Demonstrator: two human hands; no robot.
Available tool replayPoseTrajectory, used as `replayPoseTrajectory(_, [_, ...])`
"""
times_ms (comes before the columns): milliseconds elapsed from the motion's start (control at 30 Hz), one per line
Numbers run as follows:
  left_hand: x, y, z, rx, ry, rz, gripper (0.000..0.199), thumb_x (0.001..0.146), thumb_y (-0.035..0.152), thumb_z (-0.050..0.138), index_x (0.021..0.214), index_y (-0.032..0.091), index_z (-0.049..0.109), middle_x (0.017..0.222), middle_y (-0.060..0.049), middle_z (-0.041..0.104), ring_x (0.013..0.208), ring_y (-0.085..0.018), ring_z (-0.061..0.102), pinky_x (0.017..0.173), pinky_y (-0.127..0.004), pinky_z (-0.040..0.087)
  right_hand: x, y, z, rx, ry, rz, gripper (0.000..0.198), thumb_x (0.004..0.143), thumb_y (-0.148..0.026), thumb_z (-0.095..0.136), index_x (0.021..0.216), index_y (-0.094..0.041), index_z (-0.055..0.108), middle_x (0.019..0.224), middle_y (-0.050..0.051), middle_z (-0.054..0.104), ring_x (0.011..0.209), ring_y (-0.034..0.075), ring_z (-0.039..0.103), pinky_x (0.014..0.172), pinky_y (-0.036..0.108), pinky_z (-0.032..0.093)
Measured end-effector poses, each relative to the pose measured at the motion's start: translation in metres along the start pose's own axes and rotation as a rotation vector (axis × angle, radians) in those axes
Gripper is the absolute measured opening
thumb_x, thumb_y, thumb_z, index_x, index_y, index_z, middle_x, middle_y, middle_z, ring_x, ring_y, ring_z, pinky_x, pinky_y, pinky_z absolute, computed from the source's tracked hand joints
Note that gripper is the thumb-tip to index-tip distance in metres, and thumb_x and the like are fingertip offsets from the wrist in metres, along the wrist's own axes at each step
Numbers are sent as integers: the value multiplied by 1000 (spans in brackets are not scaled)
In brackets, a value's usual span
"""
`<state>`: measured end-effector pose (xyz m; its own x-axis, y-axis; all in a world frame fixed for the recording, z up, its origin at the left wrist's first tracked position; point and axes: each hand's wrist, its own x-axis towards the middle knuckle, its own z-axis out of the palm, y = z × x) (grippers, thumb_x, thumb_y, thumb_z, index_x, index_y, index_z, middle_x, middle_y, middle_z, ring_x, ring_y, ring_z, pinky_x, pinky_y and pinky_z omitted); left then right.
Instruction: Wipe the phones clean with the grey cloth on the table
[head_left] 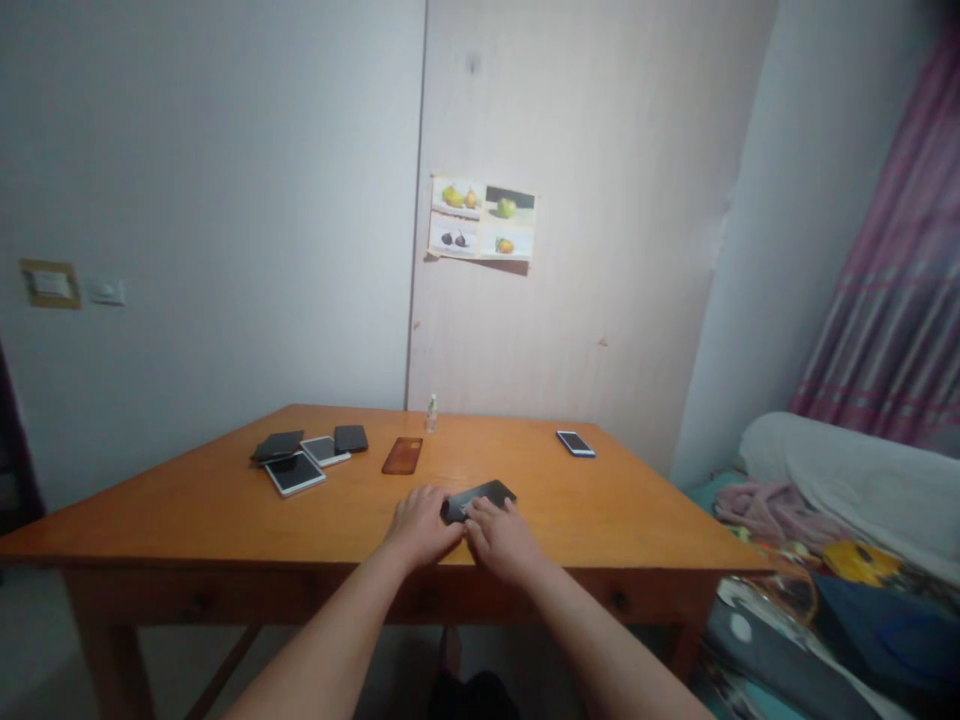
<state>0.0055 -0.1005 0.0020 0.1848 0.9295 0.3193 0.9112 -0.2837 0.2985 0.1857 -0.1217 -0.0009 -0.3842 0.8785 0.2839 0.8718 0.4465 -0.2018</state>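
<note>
Wooden table, wall behind, curtain right of it. Bottle near table's far edge, contents unclear. Dark flat object near table's front edge; left hand, right hand touching it, whether gripping can't tell.

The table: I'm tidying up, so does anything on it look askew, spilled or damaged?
At the left, a white tablet lies askew, jumbled with dark covers, which looks untidy. No spill or obvious damage shows.
</note>
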Motion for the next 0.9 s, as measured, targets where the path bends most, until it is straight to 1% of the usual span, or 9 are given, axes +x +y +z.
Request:
replayPoseTrajectory(67, [1,-1,1,3,7,-1,40,78,45,61,112,25,62,113,-8,64,110,-29,57,92,-37,42,1,9,-4,-24,31,109,47,103,-40,28,131,-24,62,145,8,55,134,24,48,118,48,21])
replayPoseTrajectory(133, [1,-1,2,11,10,-3,40,76,42,62,111,24,63,112,-8,64,109,-29,57,91,-37,42,3,21,-6,-47,74,231,49,103,-38,25,126,-21,65,140,11,59,128,26,54,116,53,23])
replayPoseTrajectory(167, [2,-1,2,17,11,-6,40,75,41,62,111,24,63,112,-8,64,109,-29,57,91,-37,42,4,26,-6,-51,92,268,51,103,-37,23,125,-19,65,138,13,59,125,28,56,115,54,24])
replayPoseTrajectory(233, [1,-1,2,31,12,-15,40,75,42,61,111,24,63,114,-8,64,110,-29,56,92,-39,42,5,32,-4,-52,115,299,52,103,-35,22,126,-16,65,138,16,59,126,30,55,114,54,26])
replayPoseTrajectory(367, [1,0,0,55,6,-40,41,76,45,59,112,26,62,116,-8,64,114,-30,55,94,-41,41,6,31,2,-52,132,295,50,102,-34,26,129,-15,63,141,16,56,132,29,49,115,47,27])
replayPoseTrajectory(533, [1,1,2,68,2,-95,47,75,52,57,114,25,61,120,-10,62,118,-31,53,98,-43,40,7,32,6,-58,121,298,48,101,-33,28,126,-16,65,140,15,58,129,29,51,112,44,31])
replayPoseTrajectory(633, [1,-1,3,76,0,-124,49,75,56,56,112,24,63,118,-11,62,117,-33,53,100,-44,39,8,34,8,-59,122,300,47,101,-32,28,125,-15,65,139,16,58,127,29,53,110,42,33])
replayPoseTrajectory(800, [0,-3,4,77,-26,-126,51,75,57,54,112,24,64,118,-11,62,119,-33,53,100,-44,40,8,35,9,-46,132,282,49,101,-33,26,119,-16,68,133,15,61,122,29,56,105,40,38])
replayPoseTrajectory(900, [1,-4,5,71,-43,-124,53,75,58,54,115,24,63,119,-11,62,119,-32,53,101,-44,39,7,38,10,-38,130,277,50,101,-35,25,121,-16,67,136,16,59,125,28,55,106,38,38])
